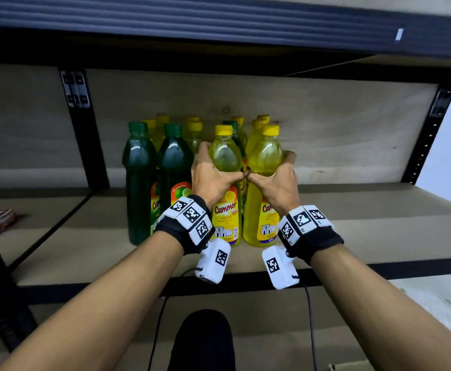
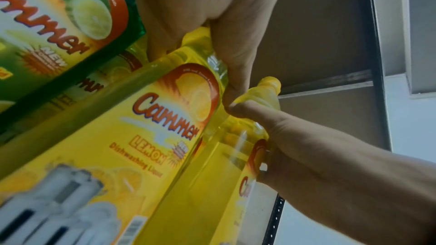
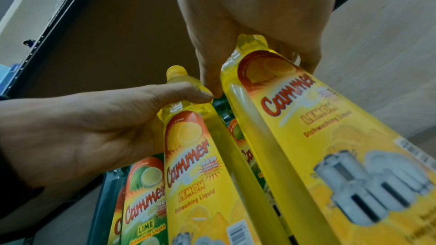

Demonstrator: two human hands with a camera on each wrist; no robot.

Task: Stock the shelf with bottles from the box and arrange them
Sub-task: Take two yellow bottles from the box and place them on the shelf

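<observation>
Both hands are on the shelf (image 1: 366, 223) now, each wrapped around a yellow lemon bottle in the near row. The left hand (image 1: 213, 175) grips the left yellow bottle (image 1: 225, 167) around its shoulder, the right hand (image 1: 275, 178) grips the right yellow bottle (image 1: 262, 183) the same way, thumb tips just about meeting between them.

Biggest risk, as I read it: the pack is tight. These two stand touching the bottles behind, so a firm push toward the far side could knock a back bottle over and set off a chain. Next, the green bottle (image 1: 175, 167) sits just left of the left hand; a knuckle could nudge it sideways out of line. Smaller worry: both grips sit high on tall, narrow bottles, so a quick let-go could leave one rocking.

The count, most to fewest: yellow caps, I make it about nine, though the far rows overlap and I can't be sure. Green caps, three: two near-left, one peeking out further back. Hands, two. The box is not in view.
</observation>
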